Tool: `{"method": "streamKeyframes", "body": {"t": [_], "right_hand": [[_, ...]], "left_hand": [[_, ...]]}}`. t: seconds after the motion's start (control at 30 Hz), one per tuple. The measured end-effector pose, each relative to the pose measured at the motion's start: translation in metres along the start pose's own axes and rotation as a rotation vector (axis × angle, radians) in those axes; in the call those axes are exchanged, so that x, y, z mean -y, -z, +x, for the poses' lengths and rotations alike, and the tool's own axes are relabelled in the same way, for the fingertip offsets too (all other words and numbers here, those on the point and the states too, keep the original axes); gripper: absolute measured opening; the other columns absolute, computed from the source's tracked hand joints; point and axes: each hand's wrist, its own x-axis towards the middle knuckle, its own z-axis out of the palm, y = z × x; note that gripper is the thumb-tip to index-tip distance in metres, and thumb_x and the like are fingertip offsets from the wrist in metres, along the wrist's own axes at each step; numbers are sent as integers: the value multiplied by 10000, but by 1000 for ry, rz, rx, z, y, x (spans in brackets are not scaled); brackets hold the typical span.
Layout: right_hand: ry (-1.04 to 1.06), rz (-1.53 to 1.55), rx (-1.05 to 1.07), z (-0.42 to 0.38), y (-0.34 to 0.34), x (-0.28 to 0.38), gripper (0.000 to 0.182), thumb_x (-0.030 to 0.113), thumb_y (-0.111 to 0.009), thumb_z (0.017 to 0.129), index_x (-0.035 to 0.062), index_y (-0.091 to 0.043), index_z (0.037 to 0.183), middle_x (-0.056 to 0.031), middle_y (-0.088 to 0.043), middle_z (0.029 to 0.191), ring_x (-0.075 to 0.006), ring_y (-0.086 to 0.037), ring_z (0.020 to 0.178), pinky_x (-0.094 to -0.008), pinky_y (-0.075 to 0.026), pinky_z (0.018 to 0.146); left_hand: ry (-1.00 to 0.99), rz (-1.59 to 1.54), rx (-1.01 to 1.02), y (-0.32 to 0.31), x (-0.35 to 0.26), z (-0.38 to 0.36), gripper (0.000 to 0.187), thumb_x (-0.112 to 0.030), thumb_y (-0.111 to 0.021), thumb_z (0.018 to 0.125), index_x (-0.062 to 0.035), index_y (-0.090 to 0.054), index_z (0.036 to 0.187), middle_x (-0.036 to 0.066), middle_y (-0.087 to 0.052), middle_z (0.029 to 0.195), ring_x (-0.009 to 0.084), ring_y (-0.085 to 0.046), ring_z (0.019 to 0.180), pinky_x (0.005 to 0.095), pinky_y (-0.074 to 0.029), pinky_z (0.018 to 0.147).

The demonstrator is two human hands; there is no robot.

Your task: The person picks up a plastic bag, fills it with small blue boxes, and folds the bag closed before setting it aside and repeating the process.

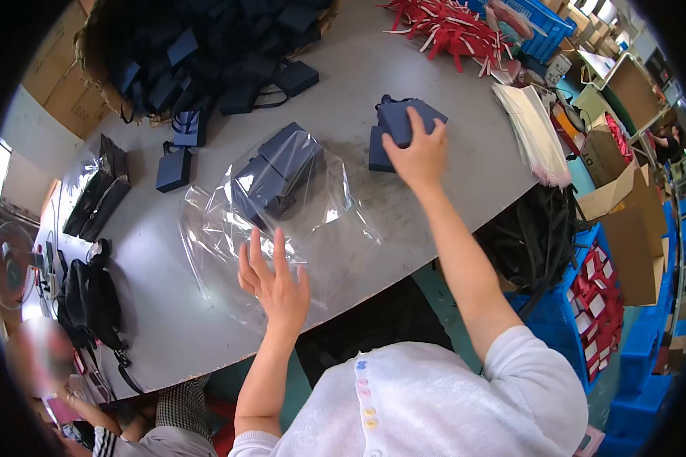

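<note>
Navy blue, matte and square-edged, the small gift box point(408, 120) under the right hand point(419, 156) sits toward the far right of the grey table point(358, 68), resting on top of one or two more boxes of the same colour that peek out at its left side. That hand lies palm down on the box with its fingers close together and curled over the far edge, the thumb along the left side; whether the box is lifted clear of the ones beneath cannot be told.

Left of it, near the middle of the table, lies a clear plastic bag point(282, 221), crinkled and glossy, with a cluster of the same navy boxes point(278, 167) inside at its far end. The left hand point(276, 286) hovers at the bag's near edge, fingers spread and straight, palm facing the table; it seems to touch or nearly touch the film, but this is hard to judge.

Farther off, at the far left, a brown carton point(91, 46) holds a dark heap of more boxes with cord handles, and a few loose ones lie just beside it. A pile of red ribbons point(442, 27) sits at the far edge, with a stack of clear sleeves point(533, 129) on the right rim. Black flat bags point(99, 194) lie at the left.
</note>
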Motion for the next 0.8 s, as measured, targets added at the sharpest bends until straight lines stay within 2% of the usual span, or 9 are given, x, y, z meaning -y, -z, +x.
{"method": "streamKeyframes", "body": {"t": [0.13,0.17,0.2,0.3,0.43,0.53,0.63,0.77,0.8], "right_hand": [[-186,-138,195,-25,-14,27,828,403,-769,690,291,-414,1430,-229,-305,1379,-492,-436,1143,-555,-520,824],[-178,-133,193,-19,-14,31,828,403,-769,690,291,-414,1430,-229,-305,1379,-492,-436,1143,-555,-520,824],[-204,-153,239,-17,-11,34,843,403,-770,681,312,-409,1437,-227,-305,1391,-492,-452,1142,-551,-509,855],[-220,-147,328,-24,-2,30,862,386,-766,667,335,-399,1446,-228,-303,1406,-500,-468,1148,-543,-497,892],[-89,-72,358,-22,8,8,902,324,-770,647,302,-378,1459,-249,-272,1436,-512,-467,1147,-535,-471,942],[66,-22,213,-30,-1,-11,882,304,-782,645,276,-408,1444,-270,-289,1424,-496,-487,1106,-527,-447,964],[84,-62,151,-38,-3,-16,846,297,-789,634,255,-456,1410,-275,-310,1402,-487,-479,1118,-520,-437,968],[174,-22,48,-40,-5,-18,832,279,-799,622,236,-486,1391,-274,-322,1380,-472,-474,1131,-519,-437,963],[180,6,68,-38,-4,-19,838,271,-801,620,233,-484,1395,-271,-327,1372,-467,-472,1136,-521,-436,965]], "left_hand": [[27,70,43,-17,14,12,791,-47,-739,690,-154,-462,1424,96,-338,1500,364,-276,1381,505,-187,1120],[-9,69,-79,-22,21,14,593,-29,-715,731,-142,-588,1299,78,-552,1271,284,-471,1214,455,-270,1058],[-3,72,-76,-26,30,13,593,-29,-715,731,-142,-588,1299,78,-552,1271,284,-471,1214,455,-270,1058],[-27,-226,-343,-24,32,22,259,11,-664,757,-103,-726,980,-6,-607,798,178,-569,829,383,-345,930],[61,-413,-383,-14,26,22,371,-28,-702,748,-69,-680,1115,25,-621,868,203,-562,887,384,-338,928],[106,-477,-395,-4,6,30,657,-101,-764,735,-34,-512,1338,130,-587,1124,286,-530,1080,430,-337,1007],[85,-312,-244,-2,-19,28,1086,-248,-837,641,-67,-215,1513,186,-329,1442,363,-267,1370,485,-203,1140],[111,-125,-312,-17,-15,17,913,-201,-804,683,-77,-336,1457,162,-418,1386,342,-347,1329,475,-219,1132],[112,-132,-298,-21,-7,15,723,-160,-770,709,-77,-450,1352,128,-475,1306,318,-412,1261,498,-229,1118]]}}
